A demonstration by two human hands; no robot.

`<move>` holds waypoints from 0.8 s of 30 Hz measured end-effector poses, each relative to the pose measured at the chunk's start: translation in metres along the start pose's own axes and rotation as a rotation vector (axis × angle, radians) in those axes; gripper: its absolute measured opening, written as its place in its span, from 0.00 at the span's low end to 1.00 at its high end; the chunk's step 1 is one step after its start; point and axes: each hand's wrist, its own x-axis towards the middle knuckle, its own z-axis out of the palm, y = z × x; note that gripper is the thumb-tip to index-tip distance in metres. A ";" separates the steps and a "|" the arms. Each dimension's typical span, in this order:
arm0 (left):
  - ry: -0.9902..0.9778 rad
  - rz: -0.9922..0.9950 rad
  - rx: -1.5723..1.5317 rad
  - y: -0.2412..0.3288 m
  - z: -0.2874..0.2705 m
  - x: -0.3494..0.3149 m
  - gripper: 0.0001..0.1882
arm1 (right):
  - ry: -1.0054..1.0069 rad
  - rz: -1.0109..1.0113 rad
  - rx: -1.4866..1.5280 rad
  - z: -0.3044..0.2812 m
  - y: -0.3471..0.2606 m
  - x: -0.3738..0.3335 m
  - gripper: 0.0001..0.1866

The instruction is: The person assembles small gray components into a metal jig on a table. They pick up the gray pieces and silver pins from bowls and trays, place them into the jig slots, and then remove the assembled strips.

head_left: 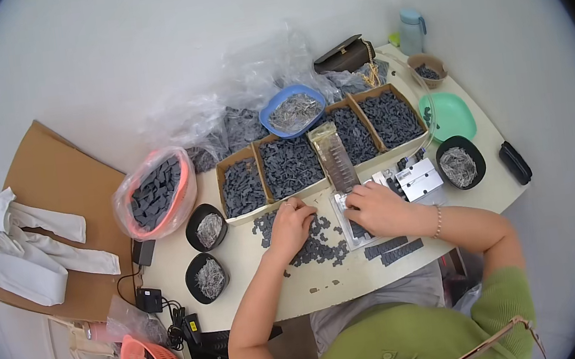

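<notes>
My left hand point(293, 226) reaches into a loose spread of small dark grey pieces point(325, 248) on the table, thumb and fingers drawn together. Whatever it pinches is too small to name. My right hand point(376, 209) bends its fingers over a metal fixture point(349, 235), where dark pieces lie partly under the palm; its fingertips are closed on something hidden. Behind the fixture a clear ribbed plastic strip point(335, 158) leans against the divided box. A white metal block point(419, 179) with tubing sits right of my right hand. Rows of joined dark pieces point(395, 249) lie just in front of it.
A divided cardboard box point(291, 166) of dark pieces spans the back. A blue bowl point(293, 110) and black bowls point(206, 227) hold metal pins. Left is a pink basin point(190, 184); right are a green tray point(453, 116) and black case point(514, 163). Cables point(174, 322) hang at the left edge.
</notes>
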 end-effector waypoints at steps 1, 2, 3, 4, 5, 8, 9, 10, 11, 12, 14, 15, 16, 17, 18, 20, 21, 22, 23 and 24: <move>-0.002 -0.003 -0.024 -0.003 0.001 0.002 0.11 | 0.016 0.017 0.053 0.001 0.001 0.009 0.09; -0.005 -0.005 -0.047 -0.004 0.001 0.004 0.10 | 0.032 0.033 0.105 0.003 0.000 0.017 0.08; -0.009 -0.007 -0.012 -0.008 -0.011 -0.002 0.10 | 0.057 0.034 0.119 0.012 -0.012 0.032 0.07; 0.009 0.001 -0.005 -0.007 -0.012 0.000 0.09 | 0.055 0.030 0.107 0.017 -0.014 0.040 0.06; 0.027 0.009 0.001 -0.006 -0.014 0.001 0.09 | 0.054 0.027 0.094 0.021 -0.015 0.046 0.05; 0.031 -0.256 -0.225 0.006 -0.016 0.002 0.08 | -0.004 0.038 0.160 0.031 -0.017 0.051 0.04; 0.025 -0.257 -0.275 0.005 -0.016 0.002 0.08 | -0.035 0.054 0.221 0.030 -0.015 0.051 0.04; 0.019 -0.258 -0.325 0.002 -0.018 0.001 0.08 | -0.065 0.071 0.281 0.028 -0.010 0.051 0.05; 0.011 -0.258 -0.375 0.000 -0.018 0.000 0.08 | -0.095 0.090 0.341 0.026 -0.005 0.050 0.05; 0.008 -0.287 -0.455 -0.001 -0.017 -0.002 0.07 | -0.056 0.135 0.382 0.020 0.000 0.048 0.05; 0.001 -0.337 -0.613 0.001 -0.016 -0.005 0.06 | 0.030 0.227 0.458 -0.001 0.012 0.036 0.05; -0.010 -0.323 -0.640 0.002 -0.014 -0.005 0.06 | 0.025 0.215 0.420 -0.006 0.018 0.028 0.06; -0.021 -0.308 -0.667 0.003 -0.012 -0.005 0.06 | 0.019 0.202 0.381 -0.010 0.024 0.020 0.06; -0.031 -0.294 -0.694 0.005 -0.010 -0.004 0.06 | 0.014 0.190 0.342 -0.011 0.028 0.014 0.07; -0.006 -0.260 -0.643 0.008 -0.008 -0.002 0.06 | -0.051 0.147 0.252 -0.011 0.026 0.009 0.08; 0.045 -0.192 -0.540 0.017 -0.004 0.003 0.05 | -0.015 0.038 0.231 -0.007 0.018 0.002 0.09; 0.074 -0.228 -0.552 0.022 0.000 0.005 0.05 | 0.006 -0.017 0.219 -0.006 0.013 -0.002 0.09; 0.102 -0.263 -0.565 0.027 0.004 0.007 0.04 | -0.014 -0.047 0.155 -0.006 0.008 -0.005 0.13; 0.131 -0.299 -0.577 0.032 0.008 0.009 0.04 | -0.018 -0.046 0.136 -0.007 0.005 -0.008 0.14; 0.147 -0.237 -0.493 0.038 0.011 0.011 0.04 | -0.022 -0.045 0.121 -0.009 0.002 -0.010 0.15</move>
